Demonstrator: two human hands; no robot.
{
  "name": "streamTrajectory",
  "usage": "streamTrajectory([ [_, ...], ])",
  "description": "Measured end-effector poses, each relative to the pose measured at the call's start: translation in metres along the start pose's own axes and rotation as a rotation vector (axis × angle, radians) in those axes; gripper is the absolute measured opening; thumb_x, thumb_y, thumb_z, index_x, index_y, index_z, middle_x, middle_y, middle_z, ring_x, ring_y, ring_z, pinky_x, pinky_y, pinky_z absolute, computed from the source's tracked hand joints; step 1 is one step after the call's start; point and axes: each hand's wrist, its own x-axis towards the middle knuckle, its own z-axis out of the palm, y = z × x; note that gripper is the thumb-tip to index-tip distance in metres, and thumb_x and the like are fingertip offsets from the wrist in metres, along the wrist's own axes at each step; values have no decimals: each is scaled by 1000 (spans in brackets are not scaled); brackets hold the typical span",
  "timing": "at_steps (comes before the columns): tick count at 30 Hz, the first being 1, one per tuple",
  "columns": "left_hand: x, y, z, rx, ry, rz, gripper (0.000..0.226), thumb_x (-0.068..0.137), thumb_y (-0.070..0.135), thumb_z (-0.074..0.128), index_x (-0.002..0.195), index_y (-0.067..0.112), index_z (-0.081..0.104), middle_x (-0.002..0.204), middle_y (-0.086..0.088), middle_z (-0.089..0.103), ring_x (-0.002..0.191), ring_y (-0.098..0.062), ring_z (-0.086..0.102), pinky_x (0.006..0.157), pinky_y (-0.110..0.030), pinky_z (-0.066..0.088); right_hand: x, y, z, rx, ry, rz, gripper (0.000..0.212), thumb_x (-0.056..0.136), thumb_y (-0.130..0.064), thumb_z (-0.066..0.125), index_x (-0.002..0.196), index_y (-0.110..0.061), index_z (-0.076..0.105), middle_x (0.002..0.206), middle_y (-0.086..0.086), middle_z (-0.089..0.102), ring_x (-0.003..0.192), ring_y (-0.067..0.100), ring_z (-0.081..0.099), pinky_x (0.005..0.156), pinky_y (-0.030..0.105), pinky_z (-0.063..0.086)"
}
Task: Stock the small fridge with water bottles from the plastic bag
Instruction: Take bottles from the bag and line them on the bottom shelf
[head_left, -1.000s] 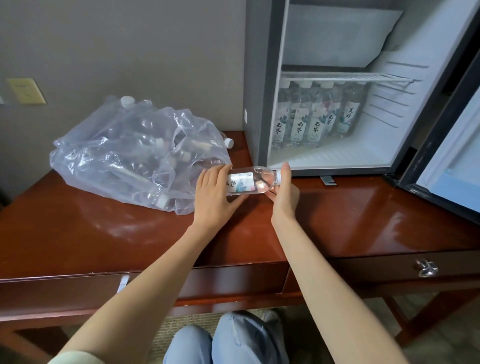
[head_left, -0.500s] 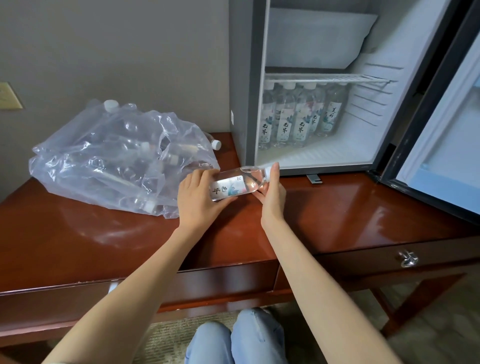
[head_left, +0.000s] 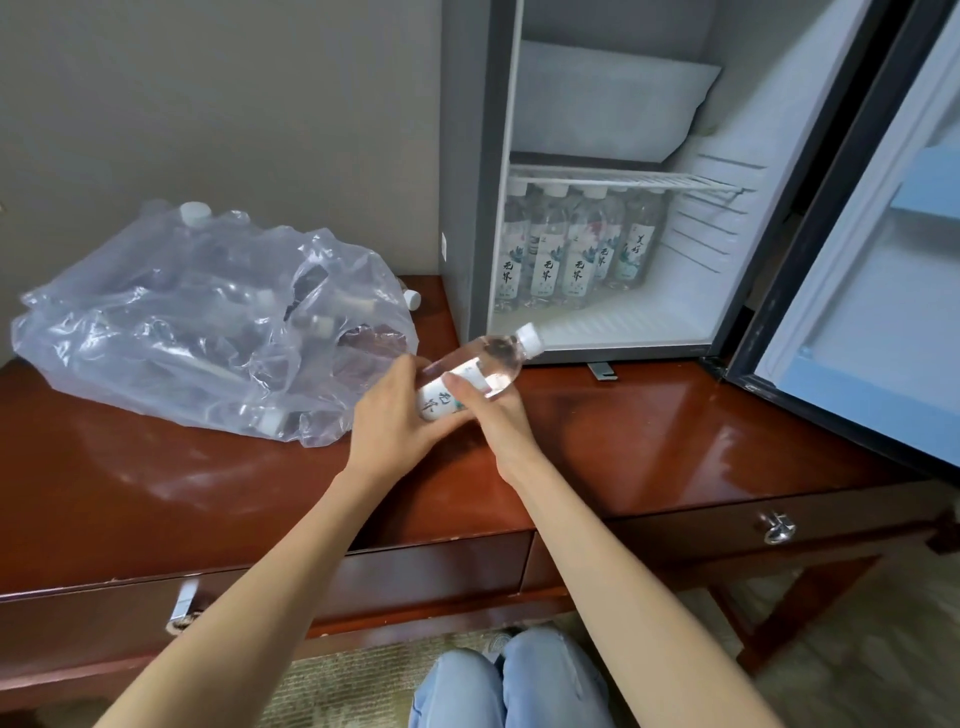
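A small fridge (head_left: 462, 156) stands open on a wooden desk (head_left: 675, 431), upright bottles (head_left: 566, 254) ranked at its back left, leaving floor free in front. A clear plastic bag (head_left: 182, 322) of bottles slumps beside it. One water bottle (head_left: 491, 358) is held tilted above the desk, cap toward the opening, likely for loading. The left hand (head_left: 395, 421) curls round its base; the right hand (head_left: 496, 415) grips its labelled middle.

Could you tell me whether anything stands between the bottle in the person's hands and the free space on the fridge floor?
Nothing visible does. The door stands open, the bottle is held by the left hand and right hand just outside the opening, and the fridge floor right of the standing bottles is bare.
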Motion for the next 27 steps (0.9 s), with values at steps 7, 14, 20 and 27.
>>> streamTrajectory([
  [7, -3, 17, 19, -172, -17, -42, 55, 78, 49, 73, 115, 14, 51, 107, 6, 59, 95, -8, 55, 77, -19, 38, 0, -3, -6, 59, 100, 12, 32, 87, -26, 69, 112, -8, 63, 100, 6, 69, 99, 21, 66, 94, 38, 50],
  [14, -5, 17, 16, -307, -52, -37, 50, 82, 39, 72, 118, 12, 50, 110, 6, 57, 100, -6, 52, 84, -9, 35, -5, -5, -5, 22, 59, -17, 45, 84, -35, 69, 119, -8, 59, 103, 5, 68, 101, 19, 65, 97, 40, 48],
  [20, -10, 49, 36, -775, -160, -393, 44, 90, 33, 59, 119, 12, 34, 128, -16, 42, 120, -28, 49, 103, -44, 43, -8, -6, -9, -105, 102, -17, 50, 74, -63, 65, 102, -22, 65, 86, -2, 71, 84, 17, 70, 65, 23, 53],
  [27, -8, 67, 57, -663, -235, -234, 45, 94, 35, 47, 132, 17, 32, 126, -3, 31, 125, -4, 27, 106, -18, 25, -4, -13, -43, -42, 135, 22, 81, 67, -75, 64, 115, -10, 61, 103, 11, 71, 94, 22, 69, 77, 31, 55],
])
